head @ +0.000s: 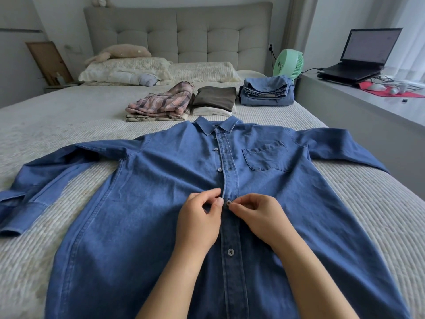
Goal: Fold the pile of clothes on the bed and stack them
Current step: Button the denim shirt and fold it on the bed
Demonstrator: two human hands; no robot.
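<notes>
A blue denim shirt (147, 203) lies flat, front up, on the bed (57, 116), with both sleeves spread out to the sides. My left hand (199, 221) pinches the edge of the button placket at mid-chest. My right hand (259, 217) pinches the fabric right beside a small button (228, 203) on the placket. Behind the collar stand three folded stacks: a pink plaid stack (161, 104), a brown and cream stack (215, 100) and a stack of blue jeans (268, 90).
Pillows (142, 70) and a plush toy (122, 52) lie by the grey headboard. A green fan (288, 64) stands at the bed's far right corner. A ledge on the right carries a laptop (361, 56) and cables.
</notes>
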